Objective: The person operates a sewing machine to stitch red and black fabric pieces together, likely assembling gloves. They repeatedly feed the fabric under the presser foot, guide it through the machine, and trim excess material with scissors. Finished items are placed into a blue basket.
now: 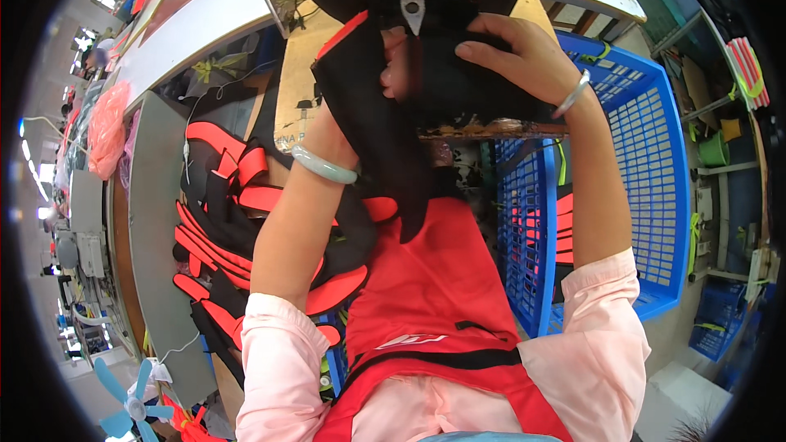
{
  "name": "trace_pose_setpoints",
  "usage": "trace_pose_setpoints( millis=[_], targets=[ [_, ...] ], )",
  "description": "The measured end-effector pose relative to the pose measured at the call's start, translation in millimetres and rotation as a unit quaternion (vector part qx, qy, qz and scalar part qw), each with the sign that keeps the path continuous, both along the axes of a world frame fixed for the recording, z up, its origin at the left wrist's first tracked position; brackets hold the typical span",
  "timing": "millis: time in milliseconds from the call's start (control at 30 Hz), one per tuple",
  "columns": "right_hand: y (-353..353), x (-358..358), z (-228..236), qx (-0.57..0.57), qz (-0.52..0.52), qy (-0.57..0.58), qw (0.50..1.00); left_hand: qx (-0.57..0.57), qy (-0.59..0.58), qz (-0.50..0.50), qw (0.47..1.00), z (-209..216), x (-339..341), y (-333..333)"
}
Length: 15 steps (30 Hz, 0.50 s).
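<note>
A black fabric piece [372, 115] with a coral-red edge strip lies folded under the sewing machine's metal foot part [413, 10], and its long end hangs toward my lap. My left hand [395, 64] is closed on this fabric left of the metal part; the fabric covers much of the palm, and the fingertips look blurred. Right of the metal part, my right hand [524, 53] grips the black material, thumb on top and index finger stretched beyond it. Its other fingers are largely hidden. A pale bangle [324, 165] circles my left wrist, a silvery one [573, 93] my right.
Black pieces with coral-red faces [221, 237] are heaped to my left beside a grey panel [160, 245]. A blue plastic basket [655, 188] stands at my right, with red-and-black pieces inside. A light-blue fan [133, 403] is at lower left. My red apron [434, 278] covers my lap.
</note>
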State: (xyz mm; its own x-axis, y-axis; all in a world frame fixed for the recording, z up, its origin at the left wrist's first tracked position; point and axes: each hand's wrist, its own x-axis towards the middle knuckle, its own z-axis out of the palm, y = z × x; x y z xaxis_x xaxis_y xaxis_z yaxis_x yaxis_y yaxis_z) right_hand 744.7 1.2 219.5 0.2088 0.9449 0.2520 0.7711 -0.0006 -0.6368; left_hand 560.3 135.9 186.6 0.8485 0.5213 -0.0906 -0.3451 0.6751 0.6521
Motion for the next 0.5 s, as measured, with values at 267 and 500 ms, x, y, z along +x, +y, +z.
trace_pose_setpoints(
  millis=[267, 500],
  targets=[
    [-9.7, -0.4, 3.0, 0.028, -0.04, -0.016, 0.999, -0.04, -0.121, -0.05, 0.991, -7.9, -5.8, 19.0],
    [-115.9, -6.9, -14.5, -0.067, -0.045, -0.095, 0.992, 0.209, 0.101, 0.034, 0.972, 22.8, -66.8, -32.5]
  ],
)
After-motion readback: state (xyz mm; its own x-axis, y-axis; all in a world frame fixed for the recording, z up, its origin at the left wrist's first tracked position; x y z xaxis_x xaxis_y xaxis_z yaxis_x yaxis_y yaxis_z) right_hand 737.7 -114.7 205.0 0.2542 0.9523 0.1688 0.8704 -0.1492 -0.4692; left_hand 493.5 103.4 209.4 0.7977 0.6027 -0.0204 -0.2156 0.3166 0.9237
